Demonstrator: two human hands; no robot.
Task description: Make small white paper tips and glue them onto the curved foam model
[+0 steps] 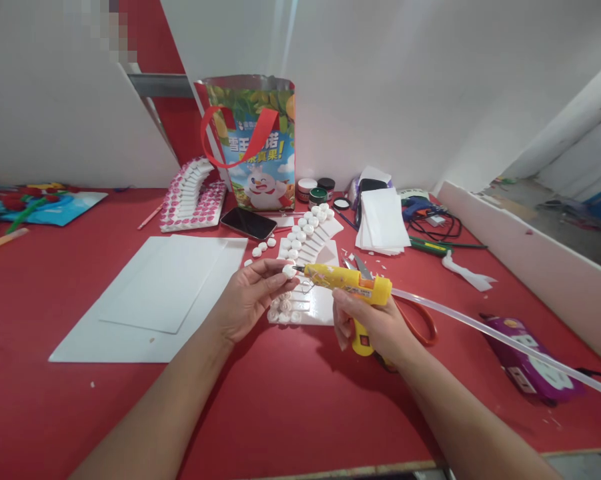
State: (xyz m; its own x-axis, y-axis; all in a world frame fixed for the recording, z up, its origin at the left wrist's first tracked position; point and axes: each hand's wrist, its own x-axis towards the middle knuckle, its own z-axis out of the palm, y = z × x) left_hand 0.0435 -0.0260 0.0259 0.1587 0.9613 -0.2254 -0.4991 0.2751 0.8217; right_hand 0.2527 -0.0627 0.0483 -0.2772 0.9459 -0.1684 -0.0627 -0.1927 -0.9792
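My left hand (253,293) pinches a small white flower-like piece (289,271) between thumb and fingers. My right hand (367,320) is wrapped round a yellow glue gun (347,280), whose dark nozzle is at the white piece. A clear glue stick (480,327) runs out of the gun's back toward the right. Behind and below both hands lies a white board (325,308) with a curved, ribbed white form (323,233) on it. White round pieces line the form's left side, and pale rosettes (284,307) sit at its lower end, partly behind my left hand.
White sheets (155,287) lie at left. Farther back are a pink-dotted piece (193,200), a phone (249,223), a printed bag (260,147), jars (318,195) and stacked white cards (381,220). Scissors' orange handle (424,330) and a purple case (530,360) are at right.
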